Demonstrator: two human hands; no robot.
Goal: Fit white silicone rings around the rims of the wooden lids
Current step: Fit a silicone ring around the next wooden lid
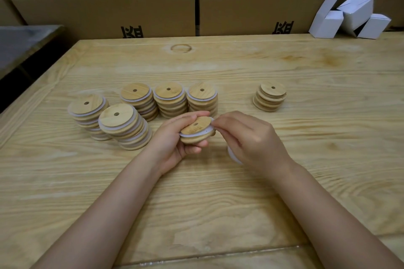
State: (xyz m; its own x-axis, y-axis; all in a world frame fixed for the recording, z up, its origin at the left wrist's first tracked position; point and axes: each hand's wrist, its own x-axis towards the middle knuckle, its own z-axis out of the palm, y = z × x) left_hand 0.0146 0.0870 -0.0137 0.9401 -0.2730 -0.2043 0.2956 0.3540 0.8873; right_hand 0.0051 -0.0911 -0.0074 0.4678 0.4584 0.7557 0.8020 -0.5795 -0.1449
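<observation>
Gripped in left hand [172, 144]: one round pale-wood lid [195, 127], small hole at centre, thumb over far edge, fingers curled under near edge, face tilted toward camera. Pinched in right hand [253, 140]: one thin white silicone ring [196, 135], fingertips [215, 123] closed tight on it at lid's right rim. Ring lying along near side of rim, a smooth white band between two wood layers. Both forearms bare, reaching in from bottom edge, wrists angled inward, hands meeting at mid-table.

Half hidden under right palm: smooth white rounded shape [232, 156] on the table. Can't tell what, or how many.

Counted beyond hands: six stacks of like discs.
- Five ringed stacks [170, 98], white bands showing between wood layers. Three in a row at back, close together. Two front-left, both leaning, nearer one overlapping farther.
- One stack of plain wooden lids [270, 98], four or five discs, slightly skewed, well apart to the right.

Underneath: light wooden tabletop [218, 203], bold wavy grain, faint circular stain [181, 47] near far edge.

Behind: wall of brown cardboard cartons [98, 11], black print on two. Far right corner: heap of small white folded paper boxes [354, 13], at least three. Far left: grey flat surface [21, 43], apart from the table.
</observation>
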